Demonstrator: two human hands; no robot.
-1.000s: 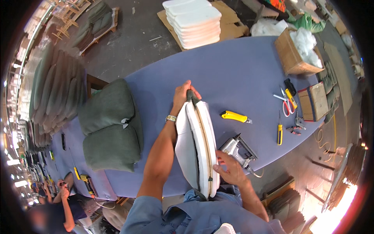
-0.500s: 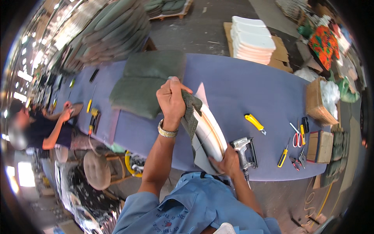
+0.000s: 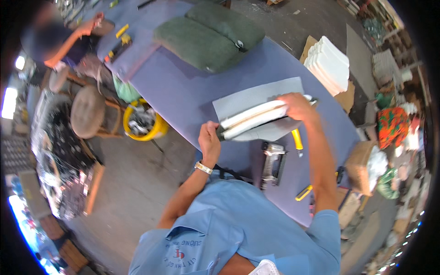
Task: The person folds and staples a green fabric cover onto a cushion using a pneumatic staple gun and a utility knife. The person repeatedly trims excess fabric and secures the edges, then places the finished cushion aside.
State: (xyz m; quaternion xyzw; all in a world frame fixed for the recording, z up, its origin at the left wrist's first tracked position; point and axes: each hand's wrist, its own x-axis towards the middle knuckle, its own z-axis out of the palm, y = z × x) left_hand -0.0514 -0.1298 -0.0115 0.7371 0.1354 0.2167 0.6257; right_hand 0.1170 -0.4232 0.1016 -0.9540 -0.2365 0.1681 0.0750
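A seat pad of white foam (image 3: 255, 117) with a thin brown layer along its edge lies at the table's near side. Light grey cloth (image 3: 256, 97) spreads behind and in front of it, and dark green fabric shows at both ends. My left hand (image 3: 210, 140) is closed on the green fabric at the pad's left end. With fingers bent over the foam, my right hand (image 3: 297, 106) grips the pad near its right end. Close in front lies a metal staple gun (image 3: 273, 162). A yellow utility knife (image 3: 297, 142) is beside my right forearm.
Two dark green cushions (image 3: 206, 36) rest on the blue table (image 3: 183, 103). Stacked white foam pads (image 3: 326, 64) stand beyond it. A yellow bucket (image 3: 160, 128) and a round stool (image 3: 88, 112) are at left. Another person's arm (image 3: 68, 46) works at the far left.
The pad has turned from steeply slanted to nearly crosswise. My left hand has come down to its left end, and my right hand has moved up to its right end. The view has rotated.
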